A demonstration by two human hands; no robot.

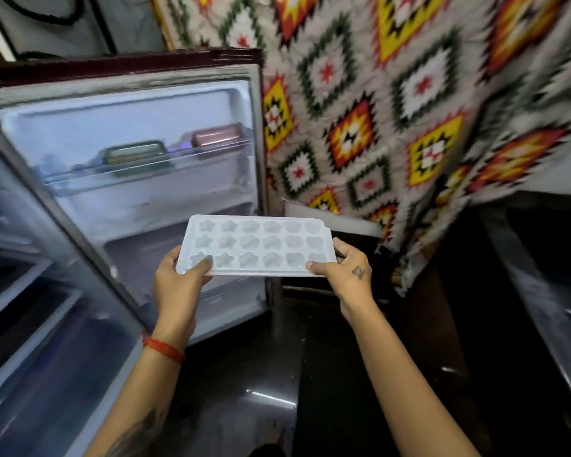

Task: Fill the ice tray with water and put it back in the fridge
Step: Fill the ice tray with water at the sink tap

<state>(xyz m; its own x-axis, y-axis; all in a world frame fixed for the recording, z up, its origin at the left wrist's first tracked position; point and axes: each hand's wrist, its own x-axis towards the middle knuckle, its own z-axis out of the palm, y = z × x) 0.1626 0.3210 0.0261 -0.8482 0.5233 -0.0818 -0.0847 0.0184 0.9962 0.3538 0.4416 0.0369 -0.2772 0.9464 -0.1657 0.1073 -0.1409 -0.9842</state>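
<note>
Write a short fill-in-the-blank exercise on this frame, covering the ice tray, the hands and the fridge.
1. The white ice tray is held by ____ hands.
2. The fridge door stands ____.
3. The left hand has its thumb on the tray's ____ side.
4. The green container and the pink container sit on a door ____.

Missing words: both; open; top; shelf

I see the white plastic ice tray [257, 247] level between my left hand [178, 278] and right hand [346, 275], before the open fridge door [145, 199]; two lidded boxes [136, 156] sit on its shelf, patterned woven cloth [393, 103] hanging right.
</note>
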